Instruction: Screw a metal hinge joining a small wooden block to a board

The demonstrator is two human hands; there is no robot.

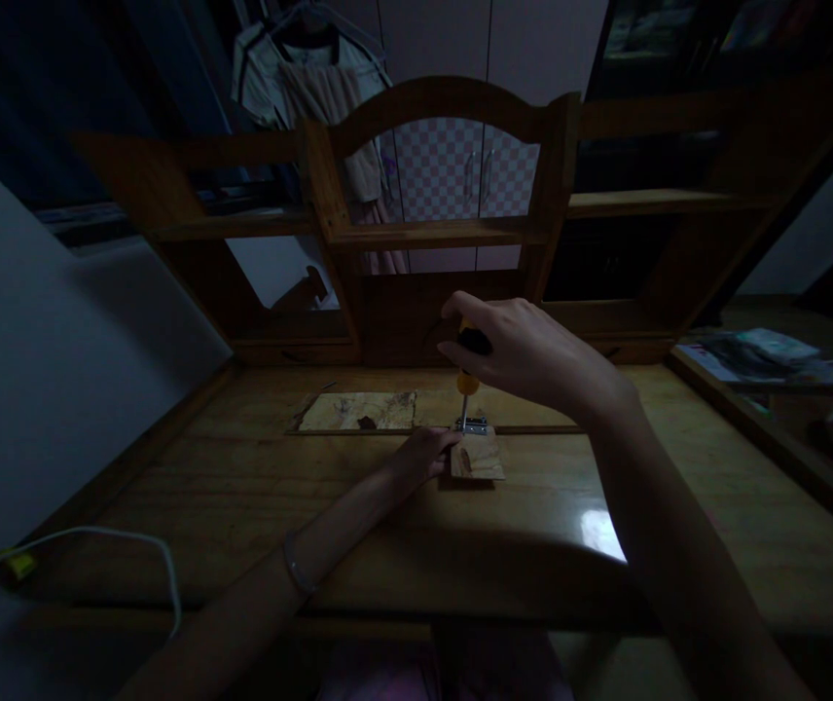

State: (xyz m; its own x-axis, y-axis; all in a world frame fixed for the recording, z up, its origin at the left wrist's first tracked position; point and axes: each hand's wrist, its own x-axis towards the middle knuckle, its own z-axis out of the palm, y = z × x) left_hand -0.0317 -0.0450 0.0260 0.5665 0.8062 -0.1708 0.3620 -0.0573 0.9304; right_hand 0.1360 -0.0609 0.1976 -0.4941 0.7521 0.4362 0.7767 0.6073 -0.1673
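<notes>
The desk is used as the work surface, and across it a pale board is laid, with a hinge set at its near edge. The screwdriver is held nearly upright by the right hand, its handle pinched between curled fingers and thumb. By the left hand, the left edge of the small wooden piece is touched, close to the shaft; whether that edge is pinched or only pressed cannot be told in the dim light. The tip is brought down at the hinge, between board and small piece; any screw there is too small to be made out. The shaft is best kept square to the metal, with steady downward pressure, and the left fingertips kept clear of a slip.
</notes>
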